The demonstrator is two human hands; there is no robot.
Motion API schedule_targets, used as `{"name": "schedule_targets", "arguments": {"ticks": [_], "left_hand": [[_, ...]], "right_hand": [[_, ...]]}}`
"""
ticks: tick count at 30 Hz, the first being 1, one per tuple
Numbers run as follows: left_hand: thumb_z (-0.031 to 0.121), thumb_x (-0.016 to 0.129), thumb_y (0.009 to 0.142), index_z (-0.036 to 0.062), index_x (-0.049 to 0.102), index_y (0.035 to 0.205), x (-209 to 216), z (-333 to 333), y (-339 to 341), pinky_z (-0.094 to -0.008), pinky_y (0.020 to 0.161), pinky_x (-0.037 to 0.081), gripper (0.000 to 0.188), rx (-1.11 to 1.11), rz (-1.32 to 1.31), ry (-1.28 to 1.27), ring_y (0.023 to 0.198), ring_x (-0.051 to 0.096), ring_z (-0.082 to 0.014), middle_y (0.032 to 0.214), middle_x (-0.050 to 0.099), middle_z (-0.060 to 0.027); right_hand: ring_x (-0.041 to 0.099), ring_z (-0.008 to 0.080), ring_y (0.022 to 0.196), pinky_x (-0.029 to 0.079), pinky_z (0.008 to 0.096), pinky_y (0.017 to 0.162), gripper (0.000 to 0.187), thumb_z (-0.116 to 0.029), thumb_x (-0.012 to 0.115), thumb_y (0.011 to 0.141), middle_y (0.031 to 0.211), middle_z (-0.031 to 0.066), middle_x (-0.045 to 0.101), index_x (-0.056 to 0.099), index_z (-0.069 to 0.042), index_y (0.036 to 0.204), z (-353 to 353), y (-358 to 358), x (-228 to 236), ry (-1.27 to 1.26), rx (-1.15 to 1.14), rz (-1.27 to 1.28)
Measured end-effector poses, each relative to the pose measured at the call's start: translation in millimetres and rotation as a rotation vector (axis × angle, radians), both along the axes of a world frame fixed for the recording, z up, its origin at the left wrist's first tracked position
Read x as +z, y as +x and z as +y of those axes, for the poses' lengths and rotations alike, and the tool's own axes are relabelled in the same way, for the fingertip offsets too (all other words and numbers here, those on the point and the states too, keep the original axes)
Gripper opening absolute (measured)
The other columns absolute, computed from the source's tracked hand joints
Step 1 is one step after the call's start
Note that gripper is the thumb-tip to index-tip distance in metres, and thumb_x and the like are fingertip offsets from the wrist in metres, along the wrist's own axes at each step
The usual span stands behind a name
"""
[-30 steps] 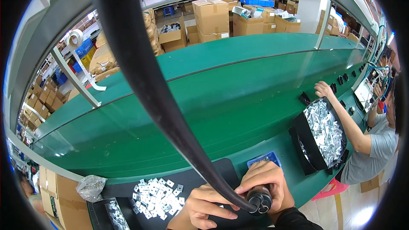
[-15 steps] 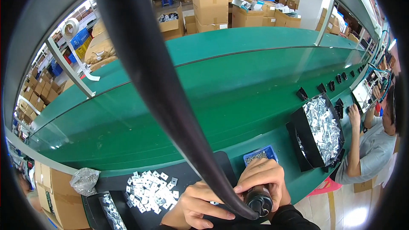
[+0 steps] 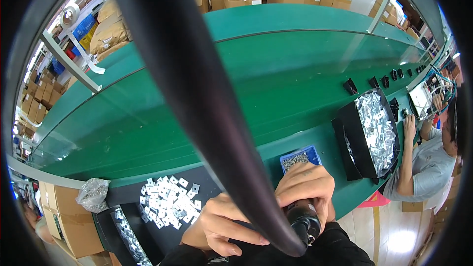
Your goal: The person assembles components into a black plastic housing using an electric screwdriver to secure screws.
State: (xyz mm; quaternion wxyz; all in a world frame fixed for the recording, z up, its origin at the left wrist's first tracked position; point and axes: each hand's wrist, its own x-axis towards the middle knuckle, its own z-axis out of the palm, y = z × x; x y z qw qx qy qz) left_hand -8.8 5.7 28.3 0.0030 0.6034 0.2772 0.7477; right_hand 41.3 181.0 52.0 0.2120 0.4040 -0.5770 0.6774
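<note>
My right hand (image 3: 308, 187) is wrapped around a black power screwdriver (image 3: 301, 219), whose thick black cord (image 3: 197, 108) rises across the picture to the top. Beside it on the left, my left hand (image 3: 224, 224) has its fingers bent and drawn together; the cord and the fingers hide whatever they hold. Just beyond my right hand sits a small blue tray (image 3: 315, 153) of screws (image 3: 295, 160). Left of my left hand, a pile of small square metal plates (image 3: 170, 199) with holes lies on a black mat (image 3: 123, 193).
A black box (image 3: 348, 152) of metal pieces stands at the right. Another black box (image 3: 111, 224) lies left, near a clear plastic bag (image 3: 93, 194) and a carton (image 3: 74, 219). Beyond runs a green conveyor (image 3: 286, 83) with several black parts (image 3: 351, 86). A co-worker (image 3: 428, 167) sits at the right.
The view has tipped downward, so the conveyor and boxes sit higher in the picture. My right hand still grips the screwdriver and has shifted slightly; my left hand stays close beside it.
</note>
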Motion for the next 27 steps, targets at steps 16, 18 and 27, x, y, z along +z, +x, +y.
{"name": "schedule_targets", "arguments": {"ticks": [16, 18, 27], "left_hand": [[0.027, 0.064, 0.084, 0.0035, 0.068, 0.073, 0, -5, 13, -0.0359, 0.061, 0.053, 0.026, 0.171, -0.082, -0.013, 0.070, 0.064, -0.0266, 0.105, 0.062, -0.0160], [0.029, 0.061, 0.086, 0.0014, 0.068, 0.078, -3, 7, 11, -0.0342, 0.061, 0.051, 0.029, 0.164, -0.129, 0.059, 0.071, 0.063, -0.0266, 0.101, 0.063, -0.0178], [0.044, 0.059, 0.087, -0.0001, 0.060, 0.095, -10, 2, 18, -0.0468, 0.090, 0.047, 0.045, 0.583, -0.147, -0.408, 0.103, 0.058, -0.0385, 0.126, 0.043, -0.0343]], "right_hand": [[0.068, 0.0265, 0.063, 0.054, 0.0299, 0.053, 0.053, -0.033, 0.068, 0.070, 0.078, 0.0167, 0.068, 0.064, 0.010, 0.101, -10, 4, -4, -0.007, -0.066, -0.067], [0.068, 0.0272, 0.063, 0.053, 0.0296, 0.053, 0.052, -0.032, 0.067, 0.069, 0.076, 0.0163, 0.067, 0.065, 0.009, 0.101, -6, 7, -1, -0.007, -0.096, -0.122], [0.067, 0.0219, 0.072, 0.052, 0.0290, 0.063, 0.064, -0.029, 0.068, 0.062, 0.089, 0.0164, 0.067, 0.057, 0.009, 0.112, -3, -4, -18, 0.036, -0.400, -0.270]]}}
